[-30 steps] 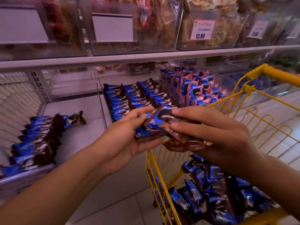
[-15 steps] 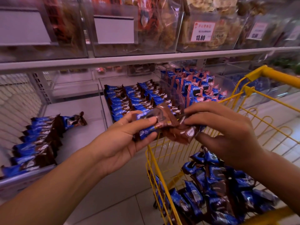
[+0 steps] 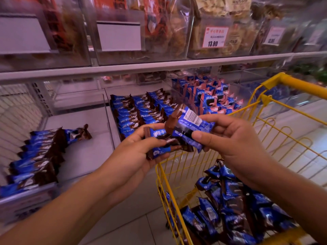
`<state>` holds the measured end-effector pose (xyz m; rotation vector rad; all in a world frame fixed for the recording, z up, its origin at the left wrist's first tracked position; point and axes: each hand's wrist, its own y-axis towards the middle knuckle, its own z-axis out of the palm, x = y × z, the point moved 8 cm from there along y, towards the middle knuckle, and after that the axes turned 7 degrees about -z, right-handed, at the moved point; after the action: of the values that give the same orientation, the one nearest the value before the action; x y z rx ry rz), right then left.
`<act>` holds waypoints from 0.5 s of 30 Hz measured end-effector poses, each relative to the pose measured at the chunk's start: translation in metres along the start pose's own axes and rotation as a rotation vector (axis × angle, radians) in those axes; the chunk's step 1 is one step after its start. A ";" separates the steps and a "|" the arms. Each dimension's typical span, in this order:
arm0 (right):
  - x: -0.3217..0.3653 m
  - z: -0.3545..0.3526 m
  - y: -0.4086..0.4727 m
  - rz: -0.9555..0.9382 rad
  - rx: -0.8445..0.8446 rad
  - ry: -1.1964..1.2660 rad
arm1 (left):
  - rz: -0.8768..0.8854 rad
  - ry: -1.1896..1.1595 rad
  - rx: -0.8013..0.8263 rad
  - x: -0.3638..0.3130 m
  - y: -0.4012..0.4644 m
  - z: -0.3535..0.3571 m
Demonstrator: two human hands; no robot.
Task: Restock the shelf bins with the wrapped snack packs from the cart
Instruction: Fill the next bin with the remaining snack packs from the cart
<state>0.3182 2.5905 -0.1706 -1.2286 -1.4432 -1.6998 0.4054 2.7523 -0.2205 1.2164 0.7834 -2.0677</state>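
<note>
The left hand [image 3: 139, 152] grips a small stack of snack packs [image 3: 159, 144]; the right hand [image 3: 235, 138] pinches one pack [image 3: 189, 126], barcode side up, touching that stack just above the yellow cart's [image 3: 292, 84] front rim. Bare shelf floor [image 3: 88, 147] lies left of the hands, beside a row of packs [image 3: 39, 156]. Wrappers are blue and brown with white Chinese lettering. A price tag [image 3: 215, 37] overhead reads 13.80.

One wide-angle head-worn camera gives the only view, looking forward and down from close above the person's forearms. It faces the shelf [image 3: 159, 66] straight ahead, with the yellow cart [image 3: 276, 121] at lower right and floor tiles below. Edges curve and blur slightly.
</note>
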 end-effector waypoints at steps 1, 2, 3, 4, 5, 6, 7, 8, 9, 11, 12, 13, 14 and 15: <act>-0.001 0.000 0.000 0.010 -0.007 0.039 | -0.009 -0.010 0.004 0.001 -0.001 -0.001; 0.004 -0.001 0.000 -0.023 -0.028 0.026 | -0.016 -0.019 0.017 0.001 -0.002 0.000; 0.015 -0.005 0.001 -0.132 -0.062 -0.081 | -0.025 -0.035 0.030 0.001 -0.003 0.001; 0.029 -0.008 0.000 -0.296 -0.091 -0.264 | -0.037 -0.060 0.038 0.002 -0.004 0.001; 0.044 -0.006 -0.003 -0.468 -0.087 -0.474 | -0.058 -0.098 0.038 0.002 -0.005 0.002; 0.054 0.001 -0.007 -0.609 -0.051 -0.648 | -0.082 -0.150 0.037 0.003 -0.006 0.002; 0.056 0.007 -0.010 -0.700 -0.009 -0.771 | -0.105 -0.211 0.042 0.003 -0.007 0.004; 0.054 0.012 -0.012 -0.726 0.037 -0.829 | -0.118 -0.267 0.051 0.003 -0.009 0.006; 0.049 0.015 -0.013 -0.702 0.083 -0.840 | -0.121 -0.306 0.058 0.001 -0.011 0.007; 0.041 0.020 -0.014 -0.630 0.156 -0.793 | -0.101 -0.303 0.071 -0.004 -0.014 0.009; 0.039 0.021 -0.016 -0.612 0.163 -0.754 | -0.076 -0.270 0.079 -0.007 -0.016 0.010; 0.040 0.021 -0.016 -0.609 0.149 -0.716 | -0.047 -0.215 0.081 -0.010 -0.017 0.010; 0.041 0.022 -0.016 -0.610 0.119 -0.683 | -0.014 -0.142 0.079 -0.011 -0.018 0.010; 0.041 0.022 -0.016 -0.607 0.090 -0.643 | 0.015 -0.065 0.079 -0.011 -0.019 0.011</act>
<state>0.2940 2.6211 -0.1401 -1.4594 -2.4484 -1.6299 0.3901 2.7587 -0.2027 1.1879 0.6663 -2.1327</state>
